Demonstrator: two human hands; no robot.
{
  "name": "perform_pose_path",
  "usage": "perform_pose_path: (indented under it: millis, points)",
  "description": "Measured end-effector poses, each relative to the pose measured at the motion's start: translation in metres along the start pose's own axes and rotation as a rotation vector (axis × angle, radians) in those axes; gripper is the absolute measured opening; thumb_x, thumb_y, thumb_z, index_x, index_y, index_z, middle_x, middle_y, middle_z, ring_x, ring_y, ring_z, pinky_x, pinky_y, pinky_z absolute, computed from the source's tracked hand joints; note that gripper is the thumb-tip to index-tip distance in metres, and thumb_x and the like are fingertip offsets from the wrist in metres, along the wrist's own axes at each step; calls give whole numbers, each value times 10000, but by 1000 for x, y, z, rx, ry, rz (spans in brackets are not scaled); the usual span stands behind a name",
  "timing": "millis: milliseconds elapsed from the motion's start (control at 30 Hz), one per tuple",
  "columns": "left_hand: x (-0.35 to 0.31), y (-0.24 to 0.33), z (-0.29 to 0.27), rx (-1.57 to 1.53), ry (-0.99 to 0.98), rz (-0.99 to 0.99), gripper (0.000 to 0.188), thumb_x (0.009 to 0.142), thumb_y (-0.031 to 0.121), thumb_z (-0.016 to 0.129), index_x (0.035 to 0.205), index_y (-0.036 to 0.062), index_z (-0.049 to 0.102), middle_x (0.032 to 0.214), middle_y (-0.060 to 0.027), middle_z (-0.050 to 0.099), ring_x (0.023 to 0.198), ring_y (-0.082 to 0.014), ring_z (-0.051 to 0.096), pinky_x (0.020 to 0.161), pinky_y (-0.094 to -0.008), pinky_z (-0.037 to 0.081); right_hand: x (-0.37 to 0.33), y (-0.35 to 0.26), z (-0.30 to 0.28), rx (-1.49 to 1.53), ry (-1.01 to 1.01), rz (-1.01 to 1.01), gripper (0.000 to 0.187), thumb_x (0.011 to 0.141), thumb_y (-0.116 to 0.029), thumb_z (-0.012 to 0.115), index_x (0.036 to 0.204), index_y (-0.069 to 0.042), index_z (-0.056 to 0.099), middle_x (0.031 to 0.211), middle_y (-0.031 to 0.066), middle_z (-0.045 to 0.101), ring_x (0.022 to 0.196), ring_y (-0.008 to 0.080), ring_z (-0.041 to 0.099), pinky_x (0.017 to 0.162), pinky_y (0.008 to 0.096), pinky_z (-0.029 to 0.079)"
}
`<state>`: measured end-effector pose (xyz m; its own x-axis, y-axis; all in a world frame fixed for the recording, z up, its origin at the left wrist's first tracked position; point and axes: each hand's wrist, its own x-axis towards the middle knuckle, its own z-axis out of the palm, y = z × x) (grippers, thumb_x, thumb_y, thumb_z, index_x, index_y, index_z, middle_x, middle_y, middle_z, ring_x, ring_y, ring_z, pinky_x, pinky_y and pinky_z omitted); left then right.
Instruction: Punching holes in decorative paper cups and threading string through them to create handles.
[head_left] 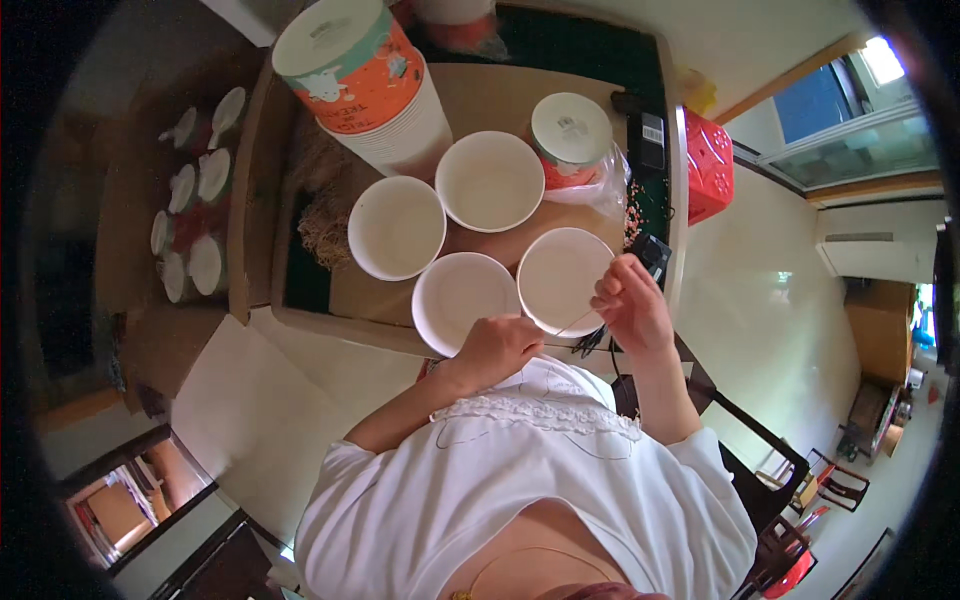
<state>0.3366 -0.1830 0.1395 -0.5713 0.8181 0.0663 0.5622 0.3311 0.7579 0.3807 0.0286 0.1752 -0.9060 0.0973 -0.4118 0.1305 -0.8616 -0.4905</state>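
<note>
In front of my chest, my left hand (497, 352) is closed in a loose fist over the near rim of a white paper tub (466, 298). My right hand (637, 308) is raised a little higher, its fingers pinched together beside another white tub (567, 275). A thin brownish strand (575, 322) stretches slantwise between the two hands, and both grip it. Fingers hide its ends. Two more open tubs, one at the left (397, 228) and one behind (490, 181), stand upright with nothing visible inside.
A tall stack of tubs (390, 120) stands at the far left beside a tangled bundle of brown strands (327, 225). A tub in plastic (571, 135), a black device (647, 140) and a red basket (706, 165) are to the right. Several tubs (206, 265) sit in a box at left.
</note>
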Motion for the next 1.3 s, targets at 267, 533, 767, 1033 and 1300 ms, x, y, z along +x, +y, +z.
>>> perform_pose_path:
  millis: [267,533,767,1033,1300]
  points:
    - [20,-2,25,-21,-252,150,114,741,148,643,690,62,588,684,-100,579,706,-274,597,619,-400,473,-25,-50,-30,3,64,-237,101,946,-108,442,857,-81,480,629,-28,356,530,53,319,467,180,271]
    - [51,24,35,-191,-432,252,141,707,136,662,831,83,619,791,-88,582,772,-265,595,665,-375,478,-64,-83,-67,-130,330,-428,79,924,-127,507,855,-91,505,565,-66,290,447,21,234,384,181,196]
    - [55,-42,52,399,-324,366,220,720,152,622,935,109,639,887,-90,594,848,-249,595,736,-372,491,-99,-105,-65,-320,400,-581,70,914,-122,522,858,-84,510,548,-75,302,432,14,240,379,183,192]
    - [104,-8,17,-236,-11,-94,163,790,63,602,945,22,632,823,-124,659,713,-215,648,641,-303,510,-52,-28,-54,-605,290,-202,145,927,-181,519,889,-57,584,612,-90,397,501,-2,319,427,173,230]
    - [113,-14,-6,-629,-72,-318,180,830,70,605,983,-22,623,846,-41,657,733,-76,594,664,-235,495,8,11,-42,-812,233,-432,118,901,-117,547,884,-1,562,813,5,540,696,60,496,598,214,436]
